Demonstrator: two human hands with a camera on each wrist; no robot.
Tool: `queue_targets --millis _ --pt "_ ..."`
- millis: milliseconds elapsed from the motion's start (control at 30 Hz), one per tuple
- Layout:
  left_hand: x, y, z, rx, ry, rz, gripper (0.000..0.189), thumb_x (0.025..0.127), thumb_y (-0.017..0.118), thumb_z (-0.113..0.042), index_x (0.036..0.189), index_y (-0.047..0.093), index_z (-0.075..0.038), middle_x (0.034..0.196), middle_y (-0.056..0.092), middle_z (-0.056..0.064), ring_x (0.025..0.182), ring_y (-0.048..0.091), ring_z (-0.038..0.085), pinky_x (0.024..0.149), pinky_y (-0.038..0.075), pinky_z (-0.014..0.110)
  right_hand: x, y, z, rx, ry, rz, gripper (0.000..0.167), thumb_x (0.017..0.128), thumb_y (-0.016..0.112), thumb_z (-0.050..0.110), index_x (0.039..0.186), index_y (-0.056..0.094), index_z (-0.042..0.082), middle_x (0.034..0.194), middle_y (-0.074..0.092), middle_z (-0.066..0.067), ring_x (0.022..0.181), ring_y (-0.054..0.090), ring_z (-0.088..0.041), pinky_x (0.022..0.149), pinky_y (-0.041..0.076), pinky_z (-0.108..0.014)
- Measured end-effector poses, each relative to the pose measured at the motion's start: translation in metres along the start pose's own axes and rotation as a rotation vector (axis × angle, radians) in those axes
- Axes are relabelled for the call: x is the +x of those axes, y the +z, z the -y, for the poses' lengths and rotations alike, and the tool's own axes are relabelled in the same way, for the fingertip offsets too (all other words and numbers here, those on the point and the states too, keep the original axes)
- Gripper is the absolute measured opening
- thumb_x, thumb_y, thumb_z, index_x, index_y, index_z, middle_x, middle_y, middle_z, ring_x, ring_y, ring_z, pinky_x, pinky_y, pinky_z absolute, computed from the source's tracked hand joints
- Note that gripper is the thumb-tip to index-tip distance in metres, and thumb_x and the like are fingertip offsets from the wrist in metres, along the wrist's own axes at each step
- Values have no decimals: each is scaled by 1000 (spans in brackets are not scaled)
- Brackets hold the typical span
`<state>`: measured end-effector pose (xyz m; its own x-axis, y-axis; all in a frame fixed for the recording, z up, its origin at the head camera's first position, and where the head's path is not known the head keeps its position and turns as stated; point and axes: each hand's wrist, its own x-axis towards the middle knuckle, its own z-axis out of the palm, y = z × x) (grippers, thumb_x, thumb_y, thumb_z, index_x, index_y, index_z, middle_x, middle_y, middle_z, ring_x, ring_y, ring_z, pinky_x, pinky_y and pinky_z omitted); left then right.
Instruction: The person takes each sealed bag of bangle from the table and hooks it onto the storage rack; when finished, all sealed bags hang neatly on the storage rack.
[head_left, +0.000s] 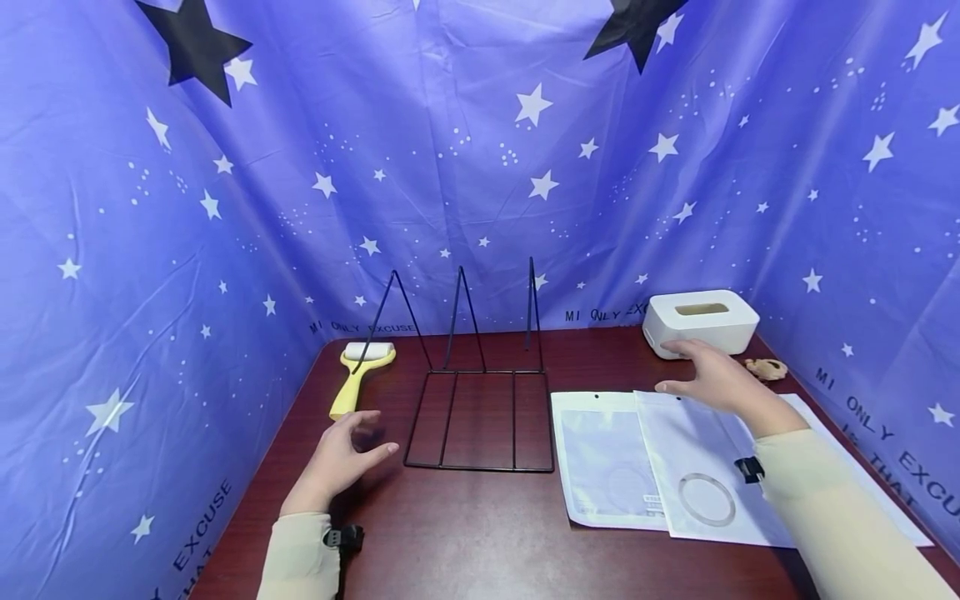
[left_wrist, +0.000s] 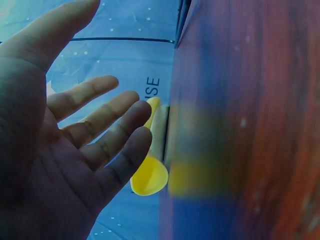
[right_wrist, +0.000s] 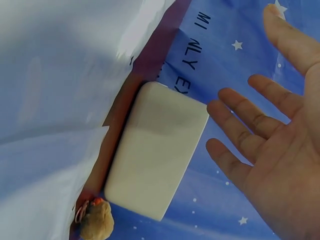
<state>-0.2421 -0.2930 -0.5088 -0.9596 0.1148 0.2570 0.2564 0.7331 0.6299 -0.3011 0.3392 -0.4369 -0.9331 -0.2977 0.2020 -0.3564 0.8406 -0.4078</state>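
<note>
My left hand (head_left: pixel 347 454) hovers open over the dark wood table (head_left: pixel 480 533), fingers spread, just below a yellow-handled lint roller (head_left: pixel 358 377). In the left wrist view the hand (left_wrist: pixel 95 135) is empty, with the roller (left_wrist: pixel 151 160) beyond its fingertips. My right hand (head_left: pixel 712 375) is open above white plastic packages (head_left: pixel 675 467), close to a white tissue box (head_left: pixel 701 322). The right wrist view shows that hand (right_wrist: pixel 270 130) empty beside the box (right_wrist: pixel 157 150).
A black wire rack (head_left: pixel 480 392) with three upright dividers stands mid-table. A small tan figure (head_left: pixel 767 367) lies right of the box, and appears as a tan figure (right_wrist: pixel 95 222) in the right wrist view. Blue star-print cloth (head_left: pixel 480 167) walls the table on three sides.
</note>
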Motion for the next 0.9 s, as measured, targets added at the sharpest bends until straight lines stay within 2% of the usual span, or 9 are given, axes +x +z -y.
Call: queue_targets --millis 133,333,533,700,900 --pt "1 3 0 -19 -12 25 72 80 91 -49 134 67 -7 120 72 9 105 69 21 92 53 48 7 3 1 16 -10 11 80 88 87 36 145 54 -9 142 57 -31 133 50 -51 109 36 -66" --pt "2 9 -1 -78 -61 96 71 81 91 -43 136 65 -6 124 71 7 102 69 18 88 54 43 17 12 2 68 -42 41 72 87 88 28 141 57 -9 136 61 -30 125 57 -51 104 43 -63" --pt "2 15 -2 -104 -101 143 56 83 91 -35 126 68 -7 110 69 2 90 64 14 73 54 33 26 23 0 119 -50 82 70 83 91 22 137 60 -9 133 63 -30 122 59 -50 101 46 -62" --pt "2 21 -2 -91 -111 171 50 82 92 -31 120 69 -9 101 65 0 78 58 15 66 50 31 31 32 -2 135 -68 132 73 78 94 16 136 60 -10 133 63 -30 122 59 -51 102 46 -63" --pt "1 23 -2 -45 -115 165 54 79 94 -32 121 68 -9 97 61 -1 75 55 14 67 47 31 36 38 -1 146 -46 162 73 78 94 21 136 60 -9 133 63 -29 123 59 -49 102 46 -63"
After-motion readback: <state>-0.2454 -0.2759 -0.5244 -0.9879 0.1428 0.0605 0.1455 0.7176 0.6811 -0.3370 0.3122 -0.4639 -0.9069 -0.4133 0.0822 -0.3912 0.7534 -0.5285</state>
